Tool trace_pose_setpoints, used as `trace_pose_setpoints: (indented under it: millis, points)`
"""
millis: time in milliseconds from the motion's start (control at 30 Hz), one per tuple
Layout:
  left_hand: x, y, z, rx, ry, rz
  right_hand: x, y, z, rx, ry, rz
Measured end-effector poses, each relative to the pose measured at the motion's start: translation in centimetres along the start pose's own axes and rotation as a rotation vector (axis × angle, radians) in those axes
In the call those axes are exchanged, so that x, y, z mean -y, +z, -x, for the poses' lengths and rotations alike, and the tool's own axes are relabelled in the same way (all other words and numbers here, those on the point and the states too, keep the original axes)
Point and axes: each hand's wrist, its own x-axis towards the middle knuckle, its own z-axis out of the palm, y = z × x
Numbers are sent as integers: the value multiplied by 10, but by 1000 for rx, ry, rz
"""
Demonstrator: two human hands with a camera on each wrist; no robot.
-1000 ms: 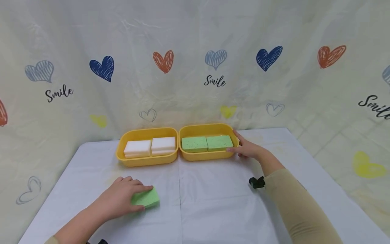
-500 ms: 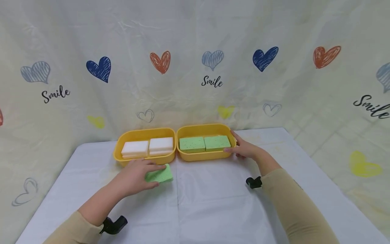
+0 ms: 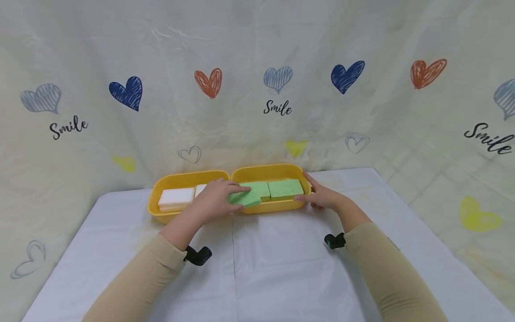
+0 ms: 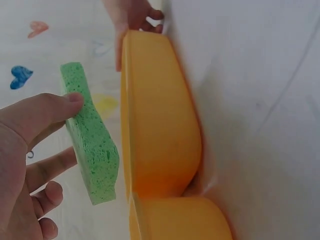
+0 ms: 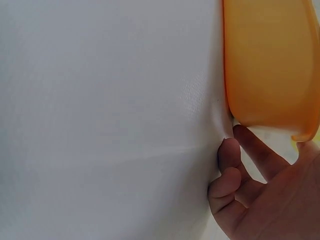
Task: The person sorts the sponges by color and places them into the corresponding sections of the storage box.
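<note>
My left hand (image 3: 211, 202) pinches a green sponge (image 4: 92, 142) between thumb and fingers. In the head view it is over the front left part of the right yellow container (image 3: 281, 206). The left wrist view shows the sponge raised clear of the container's side. Two more green sponges, a left one (image 3: 259, 188) and a right one (image 3: 286, 189), lie side by side inside that container; the held sponge partly covers the left one. My right hand (image 3: 325, 197) grips the container's right end, thumb at the front rim and index finger towards the back.
A second yellow container (image 3: 158, 216) adjoins on the left. It holds white sponges (image 3: 176, 197), partly hidden by my left hand. Both containers stand near the back of a white-covered table (image 3: 277, 268), before a curtain (image 3: 241, 40) printed with hearts.
My left hand has carried the green sponge forward and right, from the table up to the right container. My right hand has stayed at that container's end.
</note>
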Motion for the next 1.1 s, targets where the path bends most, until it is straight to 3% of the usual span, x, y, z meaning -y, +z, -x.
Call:
trace_pose_setpoints:
  millis: [300,600,733,900,1100]
  points:
    - [-8,9,-64,93,-23,-29,3,1,3,1,12,5]
    - [-14,26,-107,192,-68,-96,2,0,1,-7,12,14]
    - [-16,33,-117,215,-102,-101,2,0,0,-3,11,4]
    - [-17,42,-123,234,-89,-119,3,1,1,5,8,-6]
    - [-15,46,-124,188,-119,-51,3,-1,2,-2,14,-1]
